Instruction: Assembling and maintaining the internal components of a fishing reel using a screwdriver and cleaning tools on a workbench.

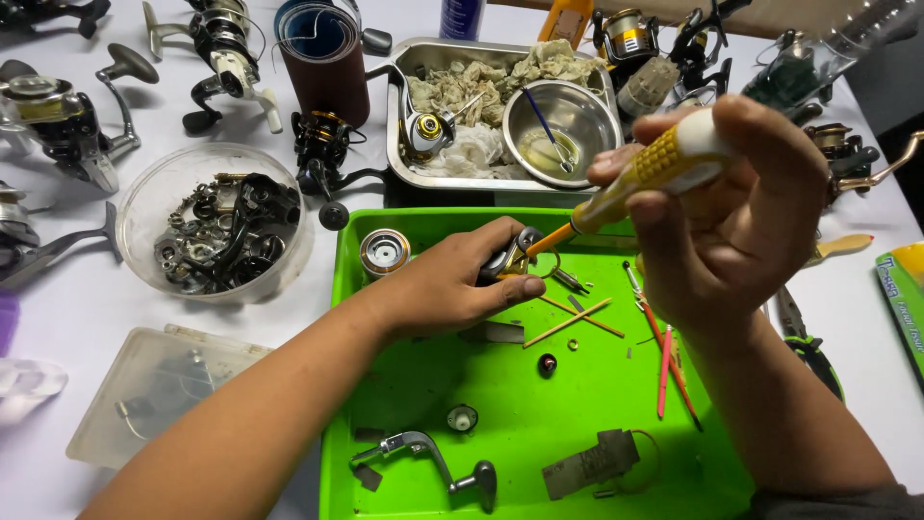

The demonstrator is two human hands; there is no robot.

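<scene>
**Trainee:** Where does the reel part sit, and how do my hands stand?

**Instructor:** The small reel part (515,258) sits over the upper middle of the green tray (423,385). Your left hand (448,284) is clamped around it, fingers curled over its top. Your right hand (741,207) is closed on the yellow-handled screwdriver (626,188), and the orange shaft slopes down to the left until its tip meets the part.

**Trainee:** What lies around it?

**Instructor:** Just left of your left hand, a round spool (385,252) stands in the tray. Thin wooden sticks (573,320) lie crossed just right of the part; a crank handle (433,462) lies near the front edge. Beyond the tray, a steel pan (399,144) holds rags and a steel bowl (563,120). On the worktop (87,318) to the left, a clear bowl (221,226) holds dark metal parts.
</scene>
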